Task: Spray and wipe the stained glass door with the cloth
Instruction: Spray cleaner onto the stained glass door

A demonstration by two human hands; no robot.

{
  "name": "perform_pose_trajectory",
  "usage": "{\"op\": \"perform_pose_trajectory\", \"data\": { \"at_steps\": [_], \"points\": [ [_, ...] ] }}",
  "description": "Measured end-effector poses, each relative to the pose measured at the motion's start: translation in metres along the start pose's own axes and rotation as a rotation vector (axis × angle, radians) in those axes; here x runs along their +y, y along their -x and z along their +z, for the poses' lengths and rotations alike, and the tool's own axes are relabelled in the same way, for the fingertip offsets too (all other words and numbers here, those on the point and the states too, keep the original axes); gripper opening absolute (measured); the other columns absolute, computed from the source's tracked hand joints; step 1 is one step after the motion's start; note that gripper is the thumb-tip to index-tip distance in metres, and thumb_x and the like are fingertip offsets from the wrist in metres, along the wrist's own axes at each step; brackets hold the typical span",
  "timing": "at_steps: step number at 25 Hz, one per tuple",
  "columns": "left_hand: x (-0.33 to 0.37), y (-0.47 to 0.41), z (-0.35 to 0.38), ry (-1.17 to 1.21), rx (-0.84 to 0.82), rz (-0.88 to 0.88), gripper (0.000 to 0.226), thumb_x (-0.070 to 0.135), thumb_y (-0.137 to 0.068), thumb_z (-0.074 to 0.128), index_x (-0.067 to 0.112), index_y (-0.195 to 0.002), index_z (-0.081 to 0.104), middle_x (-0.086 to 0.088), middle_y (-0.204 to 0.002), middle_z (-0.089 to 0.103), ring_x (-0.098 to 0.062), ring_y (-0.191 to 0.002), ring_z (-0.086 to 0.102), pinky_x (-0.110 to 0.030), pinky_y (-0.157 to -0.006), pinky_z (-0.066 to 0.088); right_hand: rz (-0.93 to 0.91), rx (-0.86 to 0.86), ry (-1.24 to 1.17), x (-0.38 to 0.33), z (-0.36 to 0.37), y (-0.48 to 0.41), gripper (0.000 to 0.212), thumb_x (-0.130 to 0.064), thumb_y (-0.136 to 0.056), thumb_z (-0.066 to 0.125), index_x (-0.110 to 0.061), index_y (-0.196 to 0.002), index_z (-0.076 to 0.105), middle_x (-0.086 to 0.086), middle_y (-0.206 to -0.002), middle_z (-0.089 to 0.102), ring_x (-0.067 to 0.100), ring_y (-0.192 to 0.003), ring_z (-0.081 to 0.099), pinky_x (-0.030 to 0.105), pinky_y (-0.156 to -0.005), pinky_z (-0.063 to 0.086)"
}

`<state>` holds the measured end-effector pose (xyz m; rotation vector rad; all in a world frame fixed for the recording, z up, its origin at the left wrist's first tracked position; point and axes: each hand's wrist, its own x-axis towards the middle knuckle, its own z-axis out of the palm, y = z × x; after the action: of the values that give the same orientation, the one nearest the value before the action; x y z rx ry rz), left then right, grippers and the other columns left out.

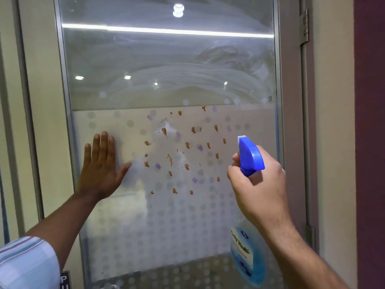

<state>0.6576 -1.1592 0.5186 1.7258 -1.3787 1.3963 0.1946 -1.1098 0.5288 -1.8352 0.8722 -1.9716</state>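
Note:
The glass door (145, 65) fills the view, clear on top and frosted with a dot pattern below. Several brown stains (187, 146) and a few purple marks speckle the frosted middle band. My left hand (100, 165) lies flat on the glass at the door's left edge, fingers spread, holding nothing. My right hand (258, 184) grips the neck of a spray bottle (249, 155) with a blue trigger head, its nozzle pointing up-left toward the stains. The bottle's clear body and blue label (248, 253) hang below my wrist. No cloth is in view.
A metal frame (68, 122) borders the glass on both sides. A hinge (304, 26) sits at the upper right on the door jamb. Smeared wipe marks cloud the upper clear pane. Beige wall panels stand to the left, a dark red wall at the far right.

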Motion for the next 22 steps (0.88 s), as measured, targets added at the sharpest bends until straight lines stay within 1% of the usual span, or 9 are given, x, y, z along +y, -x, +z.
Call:
{"op": "perform_pose_trajectory", "data": {
  "at_steps": [2, 5, 7, 10, 12, 14, 16, 21, 22],
  "points": [
    [0.001, 0.0, 0.0, 0.0, -0.003, -0.001, 0.1, 0.07, -0.104, 0.026, 0.007, -0.173, -0.008, -0.016, -0.184, -0.012, -0.036, -0.172, -0.01, -0.06, -0.138, 0.002, 0.003, -0.051, -0.027, -0.001, -0.004, 0.006, 0.01, -0.016, -0.085, 0.067, -0.024, -0.084, 0.062, -0.003, -0.081, 0.068, 0.021, -0.066, 0.061, 0.049, -0.061, 0.059],
    [0.003, -0.001, -0.004, -0.007, -0.027, -0.007, 0.099, 0.07, -0.104, 0.025, 0.006, -0.173, -0.007, -0.017, -0.184, -0.011, -0.037, -0.171, -0.009, -0.06, -0.138, 0.002, -0.031, -0.15, -0.039, -0.007, -0.002, 0.022, 0.004, -0.023, -0.083, 0.066, -0.022, -0.084, 0.062, 0.001, -0.078, 0.067, 0.023, -0.066, 0.062, 0.051, -0.061, 0.059],
    [0.004, -0.001, -0.007, -0.032, -0.046, -0.014, 0.1, 0.07, -0.105, 0.024, 0.003, -0.173, -0.004, -0.019, -0.184, -0.008, -0.039, -0.171, -0.007, -0.06, -0.138, 0.002, -0.044, -0.214, -0.041, -0.011, 0.005, 0.035, 0.004, -0.022, -0.082, 0.063, -0.02, -0.083, 0.059, 0.004, -0.075, 0.064, 0.022, -0.062, 0.058, 0.05, -0.058, 0.056],
    [0.005, -0.002, -0.01, -0.059, -0.071, -0.026, 0.099, 0.07, -0.105, 0.022, 0.001, -0.173, -0.001, -0.022, -0.183, -0.005, -0.041, -0.171, -0.004, -0.061, -0.138, 0.005, -0.035, -0.288, -0.03, -0.014, 0.015, 0.054, 0.005, -0.022, -0.078, 0.056, -0.018, -0.079, 0.054, 0.002, -0.065, 0.055, 0.015, -0.054, 0.045, 0.042, -0.053, 0.046],
    [0.006, -0.001, -0.01, -0.061, -0.069, -0.028, 0.099, 0.07, -0.105, 0.022, 0.002, -0.173, -0.002, -0.022, -0.183, -0.004, -0.041, -0.171, -0.003, -0.062, -0.138, 0.006, -0.011, -0.327, 0.009, -0.013, 0.02, 0.064, 0.011, -0.027, -0.075, 0.053, -0.017, -0.076, 0.051, 0.002, -0.062, 0.052, 0.02, -0.055, 0.045, 0.044, -0.054, 0.046],
    [0.006, -0.001, -0.01, -0.061, -0.063, -0.024, 0.098, 0.07, -0.106, 0.022, 0.002, -0.173, -0.002, -0.022, -0.183, -0.004, -0.04, -0.171, -0.003, -0.062, -0.138, 0.006, 0.004, -0.348, 0.077, -0.011, 0.021, 0.072, 0.017, -0.032, -0.073, 0.051, -0.016, -0.073, 0.048, 0.004, -0.062, 0.052, 0.024, -0.057, 0.047, 0.046, -0.056, 0.047],
    [0.006, 0.0, -0.01, -0.061, -0.061, -0.026, 0.098, 0.07, -0.106, 0.022, 0.002, -0.173, -0.002, -0.021, -0.183, -0.005, -0.04, -0.171, -0.003, -0.061, -0.138, 0.006, 0.019, -0.338, 0.087, -0.009, 0.021, 0.077, 0.018, -0.033, -0.072, 0.051, -0.015, -0.073, 0.049, 0.006, -0.062, 0.053, 0.025, -0.057, 0.048, 0.047, -0.056, 0.048],
    [0.006, -0.001, -0.01, -0.052, -0.075, -0.029, 0.098, 0.07, -0.106, 0.022, 0.005, -0.173, -0.008, -0.018, -0.184, -0.011, -0.037, -0.171, -0.009, -0.06, -0.139, 0.003, 0.038, -0.333, 0.002, -0.008, 0.021, 0.08, 0.005, -0.017, -0.081, 0.061, -0.016, -0.081, 0.056, 0.006, -0.068, 0.058, 0.027, -0.059, 0.051, 0.047, -0.058, 0.05],
    [0.006, -0.001, -0.01, -0.05, -0.082, -0.031, 0.098, 0.071, -0.106, 0.022, 0.006, -0.173, -0.008, -0.017, -0.184, -0.011, -0.037, -0.171, -0.009, -0.06, -0.139, 0.003, 0.04, -0.336, -0.014, -0.009, 0.021, 0.081, 0.004, -0.017, -0.08, 0.061, -0.017, -0.082, 0.057, 0.006, -0.069, 0.059, 0.026, -0.059, 0.051, 0.047, -0.057, 0.05]
  ]
}}
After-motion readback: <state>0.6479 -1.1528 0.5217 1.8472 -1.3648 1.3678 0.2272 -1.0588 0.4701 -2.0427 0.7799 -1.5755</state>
